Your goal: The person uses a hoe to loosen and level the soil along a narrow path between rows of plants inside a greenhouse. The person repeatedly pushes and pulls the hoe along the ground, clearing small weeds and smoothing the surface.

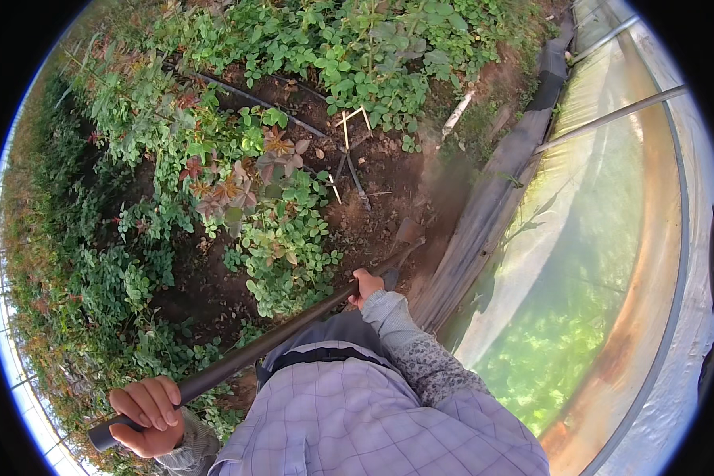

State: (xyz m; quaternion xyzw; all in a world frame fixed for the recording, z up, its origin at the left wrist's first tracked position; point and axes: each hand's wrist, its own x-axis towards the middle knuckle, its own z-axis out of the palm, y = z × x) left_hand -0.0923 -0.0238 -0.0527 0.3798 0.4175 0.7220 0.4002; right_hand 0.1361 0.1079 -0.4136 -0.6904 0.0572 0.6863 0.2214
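Note:
Both my hands grip the long dark handle [250,355] of a hoe, which slants across my body from lower left to upper right. My left hand [147,416] is wrapped around the handle near its butt end. Farther along, my right hand [366,288] closes around it just before the head end. The rusty metal hoe blade [410,231] rests at or just above the brown soil [387,172]; which of the two I cannot tell. Leafy rose bushes [285,256] stand left of the blade.
A black drip pipe [262,102] crosses the soil. Light wooden sticks [345,131] and a pale stick [457,113] lie ahead. Wooden boards [482,208] edge the bed on the right, beside translucent plastic sheeting [547,309] and a slanting pole [613,119]. Dense plants [83,268] fill the left.

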